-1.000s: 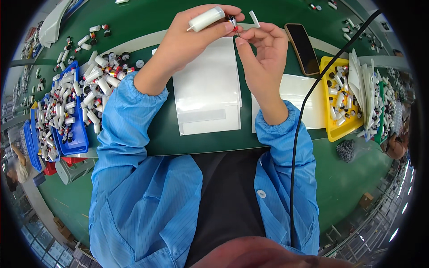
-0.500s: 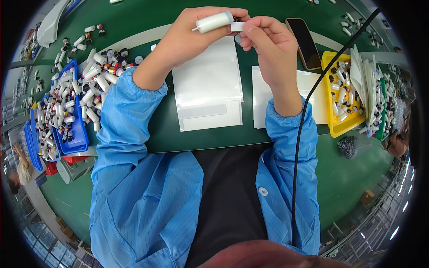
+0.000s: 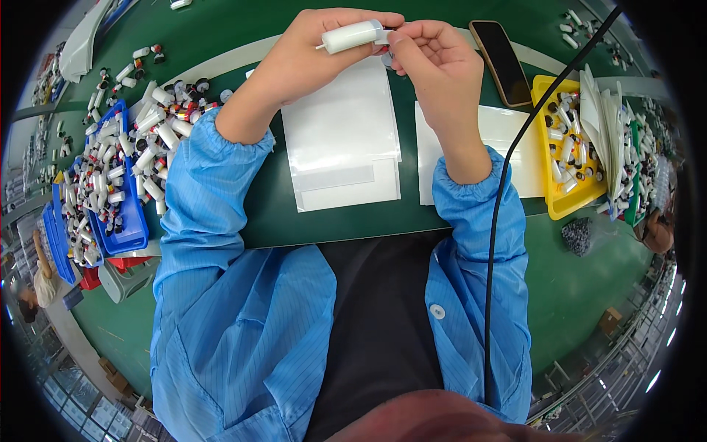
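Observation:
My left hand (image 3: 298, 62) is closed around a white cylinder (image 3: 350, 37) with a thin pin at its left end. The cylinder lies nearly level above the far end of the stack of glossy white sheets (image 3: 342, 136). At its right end, my right hand (image 3: 449, 77) pinches a small white label-like piece (image 3: 383, 37) between thumb and forefinger. That piece appears to touch the cylinder's end. Dark and red bits show just behind the fingertips, mostly hidden.
Left, a blue tray (image 3: 127, 239) stands beside heaped white cylinders (image 3: 151, 136) with black and red ends. On the right are white sheets (image 3: 515, 147), a phone (image 3: 501, 62) and a yellow bin (image 3: 571, 206) holding similar parts. A black cable (image 3: 508, 173) crosses in front of my right forearm.
My right hand has moved slightly left, bringing the small white piece from just off the cylinder's right end up against it. My left hand stays nearly in place, still holding the cylinder.

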